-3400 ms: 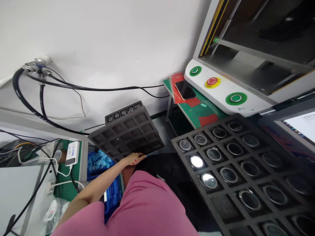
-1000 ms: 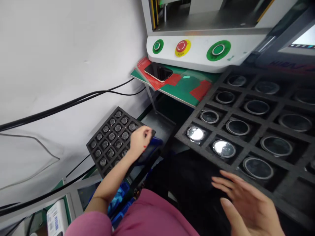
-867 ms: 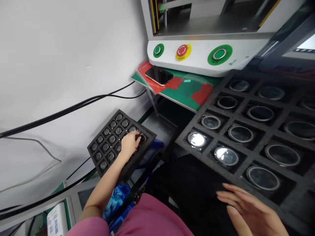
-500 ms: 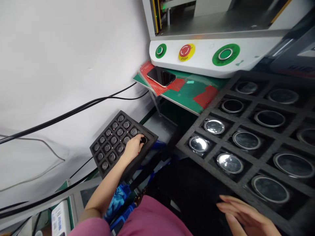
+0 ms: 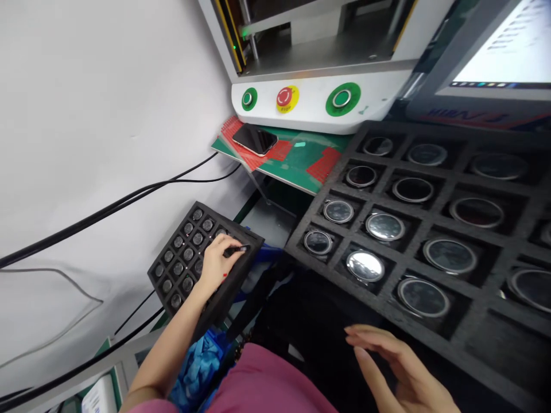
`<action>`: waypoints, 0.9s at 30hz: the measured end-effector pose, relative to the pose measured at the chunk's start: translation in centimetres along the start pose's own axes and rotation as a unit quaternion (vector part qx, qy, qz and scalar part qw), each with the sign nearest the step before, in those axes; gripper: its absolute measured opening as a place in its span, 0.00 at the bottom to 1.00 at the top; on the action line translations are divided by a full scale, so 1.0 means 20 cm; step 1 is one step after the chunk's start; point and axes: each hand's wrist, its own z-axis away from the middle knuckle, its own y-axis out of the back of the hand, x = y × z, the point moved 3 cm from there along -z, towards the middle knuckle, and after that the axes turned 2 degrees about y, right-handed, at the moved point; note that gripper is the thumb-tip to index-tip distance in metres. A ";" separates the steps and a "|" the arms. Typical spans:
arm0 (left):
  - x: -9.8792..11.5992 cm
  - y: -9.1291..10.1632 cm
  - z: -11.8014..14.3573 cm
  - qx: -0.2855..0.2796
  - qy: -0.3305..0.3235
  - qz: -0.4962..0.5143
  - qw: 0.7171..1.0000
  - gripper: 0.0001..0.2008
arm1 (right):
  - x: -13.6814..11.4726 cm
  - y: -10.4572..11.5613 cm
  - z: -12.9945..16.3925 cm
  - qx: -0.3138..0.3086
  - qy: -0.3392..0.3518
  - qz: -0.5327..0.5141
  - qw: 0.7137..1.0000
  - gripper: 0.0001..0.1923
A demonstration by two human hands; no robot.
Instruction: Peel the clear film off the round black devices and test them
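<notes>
My left hand (image 5: 215, 264) is closed on a round black disc (image 5: 235, 250) at the right corner of the smaller foam tray (image 5: 253, 238). The disc is tilted, its edge between thumb and fingers. Several similar round pieces with pale rims sit in that tray's square pockets, some hidden by the hand. My right hand (image 5: 400, 367) hangs in front of the larger foam tray (image 5: 430, 330), thumb and fingers apart, with nothing in it. In this larger tray, rimmed glassy discs (image 5: 365, 265) lie one to a pocket; a pocket at the lower right has no disc.
A white machine front (image 5: 310, 106) carries two green buttons and a red stop button (image 5: 284, 96). Below it, a phone (image 5: 255, 139) lies on a green ledge (image 5: 297, 175). A monitor (image 5: 503, 63) stands at the upper right. Black cables (image 5: 107, 209) run along the wall.
My left hand has pinched the black disc and tilted it up from its pocket. My right hand stays low and open. The whole view has shifted, bringing the monitor screen in.
</notes>
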 end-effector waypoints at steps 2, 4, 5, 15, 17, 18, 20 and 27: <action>0.17 0.03 0.01 0.021 -0.089 0.042 0.995 0.02 | -0.03 0.00 -0.03 0.012 0.014 -0.005 1.000 0.02; 0.35 0.05 0.02 0.021 -0.174 0.084 0.981 0.04 | -0.05 0.00 -0.06 0.028 0.013 -0.022 0.999 0.03; 0.44 0.06 0.03 0.015 -0.224 0.101 0.969 0.05 | -0.07 -0.01 -0.08 0.029 0.000 -0.041 0.999 0.03; 0.88 0.01 0.03 0.088 -0.665 0.063 0.739 0.16 | -0.12 -0.03 -0.10 -0.047 -0.249 -0.346 0.903 0.09; 0.87 0.00 0.04 0.108 -0.677 0.056 0.726 0.17 | -0.10 0.00 -0.08 -0.010 -0.259 -0.343 0.903 0.09; 0.86 -0.01 0.04 0.113 -0.668 0.058 0.733 0.17 | -0.09 0.02 -0.07 0.011 -0.258 -0.332 0.907 0.09; 0.84 -0.01 0.03 0.105 -0.592 0.105 0.792 0.14 | -0.08 0.07 -0.07 0.046 -0.252 -0.298 0.919 0.08; 0.86 -0.19 0.01 -0.322 -0.024 0.437 0.840 0.21 | -0.15 0.12 -0.11 0.007 -0.179 -0.175 0.968 0.02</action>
